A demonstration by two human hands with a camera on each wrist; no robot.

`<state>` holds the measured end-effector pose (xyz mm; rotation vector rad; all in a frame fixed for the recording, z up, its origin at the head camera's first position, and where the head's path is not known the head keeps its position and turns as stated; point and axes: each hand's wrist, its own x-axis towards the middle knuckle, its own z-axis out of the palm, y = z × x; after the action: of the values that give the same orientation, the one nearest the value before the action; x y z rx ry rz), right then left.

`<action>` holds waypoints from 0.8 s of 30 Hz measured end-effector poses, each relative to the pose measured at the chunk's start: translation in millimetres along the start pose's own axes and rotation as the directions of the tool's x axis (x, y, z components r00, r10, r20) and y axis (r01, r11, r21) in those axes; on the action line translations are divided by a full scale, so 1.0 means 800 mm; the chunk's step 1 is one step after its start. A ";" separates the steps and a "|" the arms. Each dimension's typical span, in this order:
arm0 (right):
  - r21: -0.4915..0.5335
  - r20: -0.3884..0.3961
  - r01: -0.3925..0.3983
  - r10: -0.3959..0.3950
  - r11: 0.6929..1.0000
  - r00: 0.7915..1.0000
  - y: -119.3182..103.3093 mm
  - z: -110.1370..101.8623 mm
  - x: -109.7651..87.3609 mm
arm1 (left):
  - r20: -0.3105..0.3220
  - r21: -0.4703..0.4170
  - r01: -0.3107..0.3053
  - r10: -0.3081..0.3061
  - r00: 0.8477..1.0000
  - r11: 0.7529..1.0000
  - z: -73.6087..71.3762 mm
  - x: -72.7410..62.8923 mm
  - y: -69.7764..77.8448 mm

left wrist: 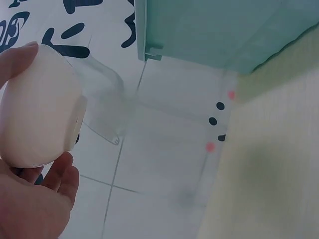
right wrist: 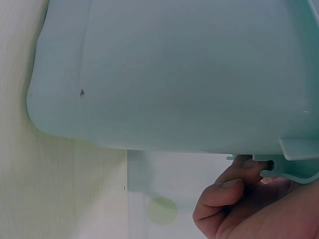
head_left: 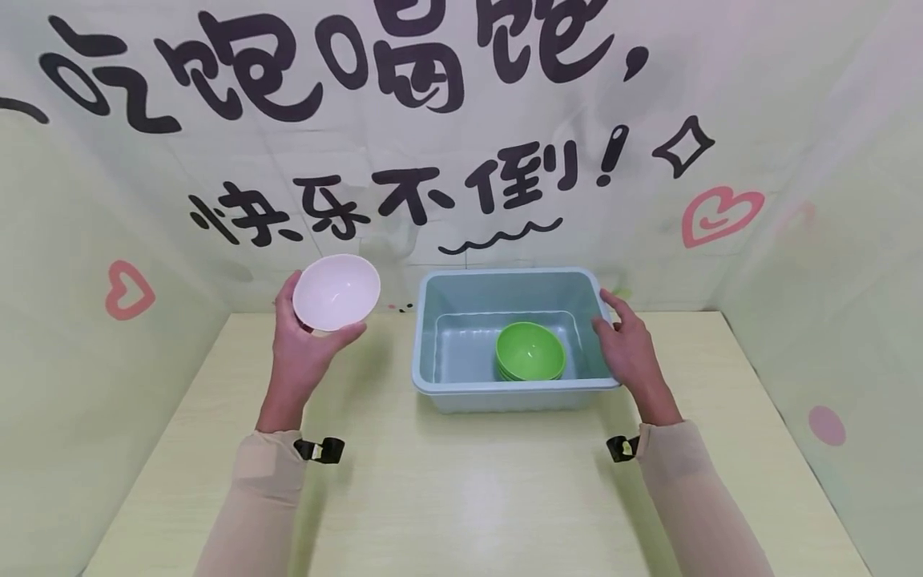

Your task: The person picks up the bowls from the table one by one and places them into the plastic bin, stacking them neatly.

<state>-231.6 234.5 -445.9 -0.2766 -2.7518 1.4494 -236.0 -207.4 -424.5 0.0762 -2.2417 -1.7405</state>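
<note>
In the head view my left hand (head_left: 306,361) holds a white bowl (head_left: 336,292) up off the table, left of the bin, its inside facing the camera. The left wrist view shows that bowl (left wrist: 42,109) from its outer side, with the thumb on one edge and fingers of the left hand (left wrist: 35,204) near its foot. My right hand (head_left: 629,349) grips the right rim of a blue-green plastic bin (head_left: 515,401). Curled fingers of the right hand (right wrist: 224,199) lie under the rim in the right wrist view. Stacked green bowls (head_left: 530,353) sit inside the bin, right of its middle.
A pale wooden table (head_left: 476,497) carries the bin near its back edge. Behind it hangs a white backdrop (head_left: 404,144) with black lettering. Similar pale side walls (head_left: 829,320) close off the left and right.
</note>
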 end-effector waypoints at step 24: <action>-0.003 -0.001 -0.003 0.003 1.000 1.000 0.001 -0.001 0.001 | 0.132 0.012 -0.061 0.058 0.990 0.998 0.046 -0.015 0.056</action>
<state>-231.7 235.9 -446.2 -0.2815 -2.7541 1.4446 -228.2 -158.2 -392.0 -0.1043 -2.3247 -1.7435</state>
